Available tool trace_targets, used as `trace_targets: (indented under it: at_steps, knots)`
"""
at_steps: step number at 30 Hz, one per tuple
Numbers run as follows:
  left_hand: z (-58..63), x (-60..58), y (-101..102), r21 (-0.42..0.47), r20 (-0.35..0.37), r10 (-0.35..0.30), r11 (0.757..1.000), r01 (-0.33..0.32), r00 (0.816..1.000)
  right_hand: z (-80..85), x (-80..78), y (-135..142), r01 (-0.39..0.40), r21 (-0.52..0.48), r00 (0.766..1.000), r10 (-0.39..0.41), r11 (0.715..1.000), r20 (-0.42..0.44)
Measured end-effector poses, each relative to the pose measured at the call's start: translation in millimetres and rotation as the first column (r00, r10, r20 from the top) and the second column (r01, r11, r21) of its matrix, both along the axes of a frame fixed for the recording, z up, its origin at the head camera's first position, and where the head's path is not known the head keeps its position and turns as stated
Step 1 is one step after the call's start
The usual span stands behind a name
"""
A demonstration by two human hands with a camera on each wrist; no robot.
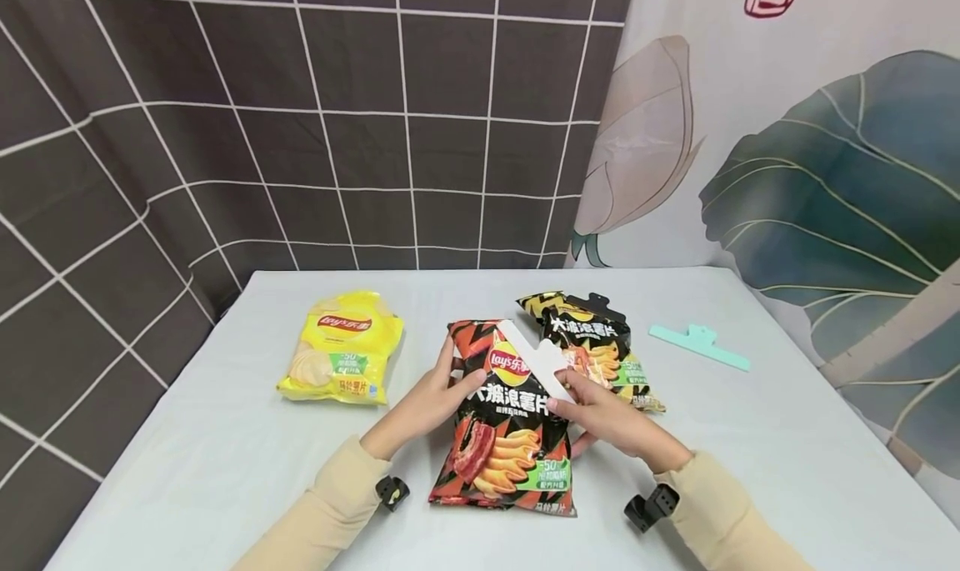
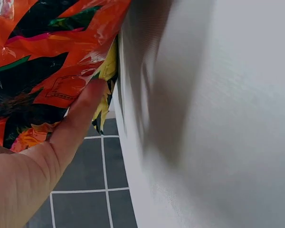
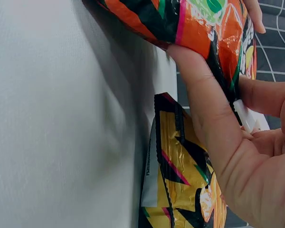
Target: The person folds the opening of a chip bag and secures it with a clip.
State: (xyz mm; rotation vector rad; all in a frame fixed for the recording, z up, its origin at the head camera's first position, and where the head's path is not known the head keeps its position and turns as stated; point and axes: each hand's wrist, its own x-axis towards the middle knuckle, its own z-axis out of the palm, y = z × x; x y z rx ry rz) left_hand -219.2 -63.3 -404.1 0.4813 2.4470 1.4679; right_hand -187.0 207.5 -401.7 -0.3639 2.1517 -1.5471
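Note:
Both hands hold a red-and-black potato chip bag [image 1: 510, 438], its printed front facing up. At its upper left edge, the left hand [image 1: 431, 400] grips with the thumb on the front; in the left wrist view one finger lies along the bag's side. A white bag clip [image 1: 531, 356] runs diagonally across the bag's upper right corner. The right hand [image 1: 615, 417] pinches the clip's lower end together with the bag's right edge. In the right wrist view, a finger of the right hand [image 3: 213, 118] reaches beneath the bag, and part of the white clip [image 3: 247, 116] shows.
Behind to the right lies a black-and-gold chip bag [image 1: 618, 358] with a black clip [image 1: 596, 306] on its top. A teal bag clip [image 1: 700, 346] lies farther right. At the left sits a yellow chip bag [image 1: 345, 346]. All rest on a white-covered table [image 1: 225, 438].

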Motion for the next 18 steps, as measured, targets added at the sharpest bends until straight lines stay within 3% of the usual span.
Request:
trace_targets:
  at_steps: [10,18]
  knots:
    - [3.3,1.1,-5,-0.008,-0.001,0.016,1.000,-0.016,1.000,4.4,0.4,-12,0.035,0.022,0.998,-0.034,0.999,-0.044]
    - [7.3,-6.1,-11,-0.014,0.013,0.048,0.999,-0.048,0.999,10.9,-8.9,-21,0.054,0.066,0.997,-0.050,0.996,-0.058]
